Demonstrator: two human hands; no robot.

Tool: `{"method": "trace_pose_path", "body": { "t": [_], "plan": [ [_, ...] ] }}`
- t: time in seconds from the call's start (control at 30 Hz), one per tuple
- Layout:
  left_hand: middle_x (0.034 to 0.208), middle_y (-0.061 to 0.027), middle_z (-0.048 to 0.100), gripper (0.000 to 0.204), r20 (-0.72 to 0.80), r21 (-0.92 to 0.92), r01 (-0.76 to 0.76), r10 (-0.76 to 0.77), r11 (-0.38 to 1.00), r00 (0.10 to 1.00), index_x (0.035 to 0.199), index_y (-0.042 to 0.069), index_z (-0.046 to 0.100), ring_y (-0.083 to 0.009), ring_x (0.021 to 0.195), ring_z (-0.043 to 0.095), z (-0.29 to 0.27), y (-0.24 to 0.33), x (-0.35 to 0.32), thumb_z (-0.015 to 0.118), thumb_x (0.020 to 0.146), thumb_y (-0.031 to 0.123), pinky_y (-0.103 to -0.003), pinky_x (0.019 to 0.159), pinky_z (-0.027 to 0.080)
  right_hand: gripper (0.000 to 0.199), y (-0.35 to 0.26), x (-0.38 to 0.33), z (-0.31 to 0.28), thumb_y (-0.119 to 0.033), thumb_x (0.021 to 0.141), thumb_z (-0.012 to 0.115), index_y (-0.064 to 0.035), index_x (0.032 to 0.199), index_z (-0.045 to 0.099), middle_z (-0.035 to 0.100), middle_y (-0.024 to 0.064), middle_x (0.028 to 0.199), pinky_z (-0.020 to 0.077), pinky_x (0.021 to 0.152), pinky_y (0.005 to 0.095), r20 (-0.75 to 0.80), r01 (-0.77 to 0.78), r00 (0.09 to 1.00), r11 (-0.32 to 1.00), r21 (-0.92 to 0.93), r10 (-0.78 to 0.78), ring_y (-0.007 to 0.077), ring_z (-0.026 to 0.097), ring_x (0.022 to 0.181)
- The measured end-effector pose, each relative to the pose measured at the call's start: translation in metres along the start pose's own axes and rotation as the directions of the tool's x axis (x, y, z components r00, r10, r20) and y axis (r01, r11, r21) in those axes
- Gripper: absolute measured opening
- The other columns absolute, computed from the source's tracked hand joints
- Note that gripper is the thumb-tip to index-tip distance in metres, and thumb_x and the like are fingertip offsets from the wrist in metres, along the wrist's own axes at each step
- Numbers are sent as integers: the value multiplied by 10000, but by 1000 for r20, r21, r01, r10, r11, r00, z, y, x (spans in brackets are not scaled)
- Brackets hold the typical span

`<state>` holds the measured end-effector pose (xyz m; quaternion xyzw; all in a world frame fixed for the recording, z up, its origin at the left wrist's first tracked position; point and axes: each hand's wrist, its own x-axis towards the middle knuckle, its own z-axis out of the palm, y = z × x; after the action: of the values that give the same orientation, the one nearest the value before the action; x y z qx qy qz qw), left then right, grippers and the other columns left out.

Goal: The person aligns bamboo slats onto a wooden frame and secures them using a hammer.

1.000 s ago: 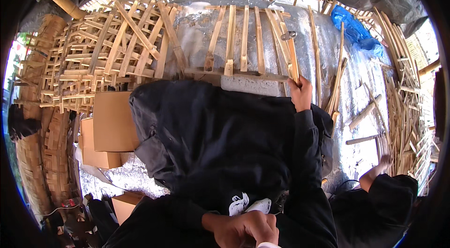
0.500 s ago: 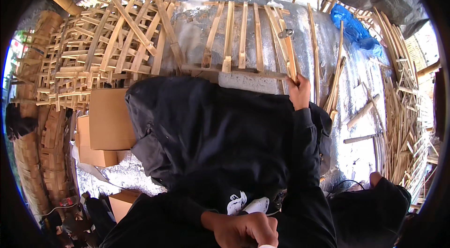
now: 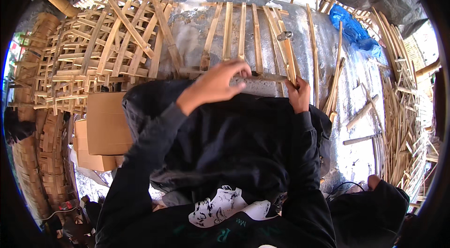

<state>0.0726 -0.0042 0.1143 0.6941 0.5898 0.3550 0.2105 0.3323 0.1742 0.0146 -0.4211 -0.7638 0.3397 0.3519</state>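
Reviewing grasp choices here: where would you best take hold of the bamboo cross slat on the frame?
Probably the bare stretch of the cross slat between left hand and right hand, pinched from above on the near side: it lies flat, crosswise, over upright slats.

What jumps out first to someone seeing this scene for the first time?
Two hands at the centre: the left hand and the right hand grip a horizontal bamboo strip across upright slats laid on a silvery sheet. To the left rises a stack of finished bamboo lattices, with cardboard boxes below it.

Cardboard boxes (image 3: 108,123), blue tarp (image 3: 352,32), stacked bamboo lattices (image 3: 89,60), loose strips (image 3: 403,121)
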Motion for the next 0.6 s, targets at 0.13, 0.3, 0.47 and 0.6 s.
{"method": "trace_pose_path", "body": {
  "t": [0.13,0.3,0.47,0.6],
  "plan": [
    [1579,-79,435,761,89,257,20,-44,966,995,1524,155,453,-304,1449,451,0,-82,19,810,854,211,-456,1155,429,307,3,-1,0,-167,868,768,55,779,576,466,162,595,357,537,383,6,-3,1000,999,-35,3,163,387,571],
    [1692,-18,320,965,154,306,-6,-44,952,987,1622,273,370,-304,1546,325,22,-126,13,870,797,260,-454,1254,338,311,10,1,5,-173,872,774,46,784,572,463,164,597,360,535,389,26,-13,1000,999,-41,14,155,385,579],
    [1670,-18,358,915,157,185,20,-49,983,986,1588,265,437,-309,1528,352,22,-128,19,876,785,253,-459,1257,346,367,4,4,5,-193,860,808,37,761,539,470,182,606,373,542,408,36,-25,999,992,-127,30,222,381,559],
    [1639,-15,400,851,136,201,-3,-25,980,990,1546,282,493,-333,1519,355,23,-134,19,875,786,311,-490,1226,386,427,4,5,12,-233,833,858,31,765,530,493,181,609,398,556,426,54,-23,998,972,-232,37,338,412,549]
  ]
}}
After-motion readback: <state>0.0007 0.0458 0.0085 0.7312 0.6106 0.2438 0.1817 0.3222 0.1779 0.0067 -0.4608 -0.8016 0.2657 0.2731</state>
